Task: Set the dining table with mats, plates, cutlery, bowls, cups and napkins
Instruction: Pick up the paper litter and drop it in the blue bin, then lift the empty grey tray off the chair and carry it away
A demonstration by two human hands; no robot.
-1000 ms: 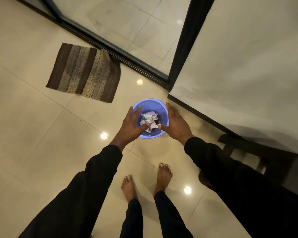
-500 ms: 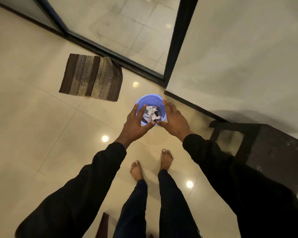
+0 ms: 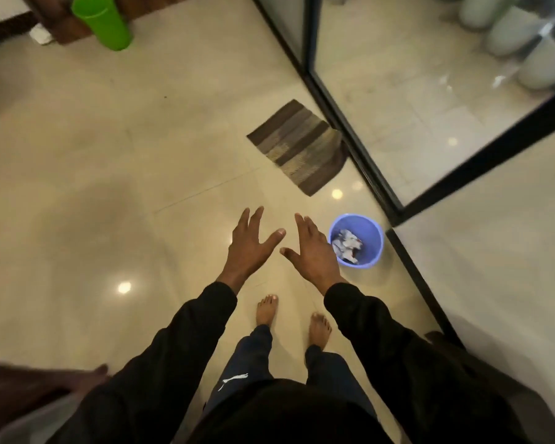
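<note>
Blue bin stands free; both hands' grip spread, empty.

Glossy polished floor tiles beneath my bare feet mirror the ceiling lamps. The striped doormat is coarse woven cloth, matt. The blue waste bin is smooth plastic holding crumpled paper; the green bin looks like the same plastic, though blurred. Glass panels sit in dark matt frames. My sleeves are matt black cloth.
</note>
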